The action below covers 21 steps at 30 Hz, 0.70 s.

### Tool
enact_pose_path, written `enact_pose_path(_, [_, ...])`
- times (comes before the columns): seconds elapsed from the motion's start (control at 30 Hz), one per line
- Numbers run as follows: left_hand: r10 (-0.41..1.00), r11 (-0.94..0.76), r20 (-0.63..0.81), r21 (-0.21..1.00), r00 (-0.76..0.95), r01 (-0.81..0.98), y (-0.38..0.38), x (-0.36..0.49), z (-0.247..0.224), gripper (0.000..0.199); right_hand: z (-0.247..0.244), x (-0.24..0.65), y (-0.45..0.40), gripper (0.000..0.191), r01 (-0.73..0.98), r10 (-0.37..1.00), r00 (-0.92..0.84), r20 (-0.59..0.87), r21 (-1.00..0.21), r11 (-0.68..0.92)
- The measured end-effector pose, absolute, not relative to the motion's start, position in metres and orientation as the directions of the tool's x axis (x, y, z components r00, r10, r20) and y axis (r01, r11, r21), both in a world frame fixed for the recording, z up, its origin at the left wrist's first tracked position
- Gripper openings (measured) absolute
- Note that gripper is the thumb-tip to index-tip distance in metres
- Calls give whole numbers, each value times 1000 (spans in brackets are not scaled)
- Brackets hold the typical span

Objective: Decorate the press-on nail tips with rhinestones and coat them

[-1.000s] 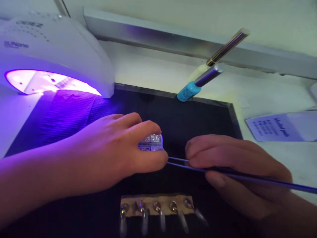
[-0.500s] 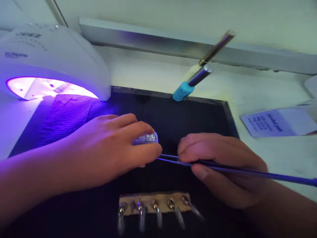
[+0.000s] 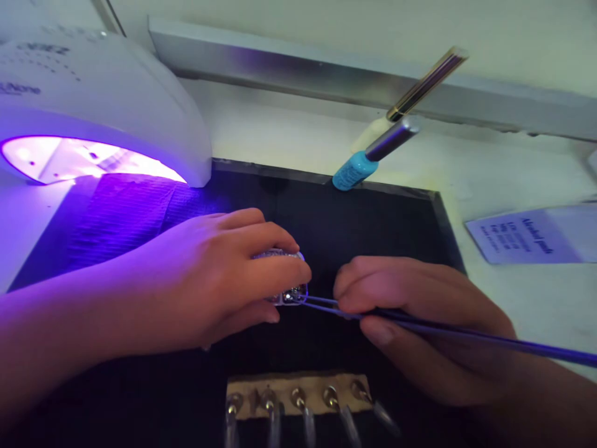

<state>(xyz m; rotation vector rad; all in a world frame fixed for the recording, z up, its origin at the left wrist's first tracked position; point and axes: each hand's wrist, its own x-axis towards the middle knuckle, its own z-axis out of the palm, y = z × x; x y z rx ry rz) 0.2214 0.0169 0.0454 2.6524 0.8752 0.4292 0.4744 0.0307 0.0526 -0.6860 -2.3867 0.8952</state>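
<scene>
My left hand (image 3: 233,264) is closed over a small clear case (image 3: 302,260) of glittery bits, covering most of it. A compartment with dark and shiny pieces shows below the index finger. My right hand (image 3: 420,317) pinches a pair of long tweezers (image 3: 448,333), whose tips point left and reach the case's right end. Whether the tips hold a piece I cannot tell. Nearer to me lies a tan strip (image 3: 252,398) carrying several metal stands with clear nail tips (image 3: 310,426) on them.
A white nail lamp (image 3: 153,99) glows purple at the left, over a ridged cloth (image 3: 125,211). Behind the black mat (image 3: 326,224) stand a blue bottle (image 3: 352,171) and a pale bottle with a gold cap (image 3: 426,84). An alcohol pad packet (image 3: 527,236) lies right.
My left fingers have shifted on the case, baring its lower compartment. The tweezers' tips now show at that compartment, where before they went behind my left fingers. The view has shifted slightly.
</scene>
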Motion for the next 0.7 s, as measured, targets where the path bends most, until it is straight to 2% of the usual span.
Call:
enact_pose_path(0.27, [615, -761, 176, 388, 769, 520, 17, 221, 46, 25, 49, 475, 31, 7, 221, 563, -781, 271, -723, 655])
enact_pose_path(0.53, [617, -759, 170, 385, 768, 525, 18, 222, 46, 26, 48, 473, 33, 8, 190, 568, -784, 250, -775, 603])
enact_pose_path(0.7, [618, -757, 162, 387, 769, 527, 17, 223, 47, 27, 51, 473, 36, 10, 205, 554, -802, 226, -766, 609])
